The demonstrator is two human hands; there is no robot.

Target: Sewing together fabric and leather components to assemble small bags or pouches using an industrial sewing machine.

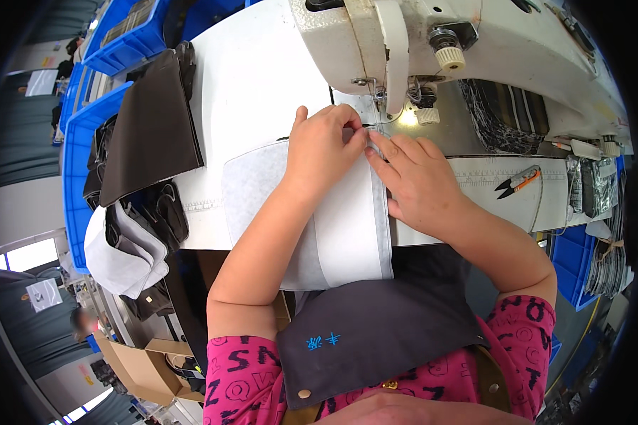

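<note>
A pale grey-white fabric panel (344,219) with a lighter strip lies on the white sewing table and hangs over its front edge. At its far edge, just before the needle area of the sewing machine (347,42), my left hand (322,145) is closed, thumb and forefinger pinching the fabric. My right hand (422,180) rests palm down along the panel's right edge, fingers stretched toward the left fingertips and thumb apart. A lamp lights the metal plate beside the presser foot. The exact stitching point is partly hidden by my fingers.
Orange-handled thread snips (521,182) lie at the right on a ruler strip. Dark striped pieces (507,113) are stacked under the machine arm. To the left are dark brown panels (152,117), white folded pieces (124,251) and blue bins (78,134). Another blue bin (573,258) stands at the right.
</note>
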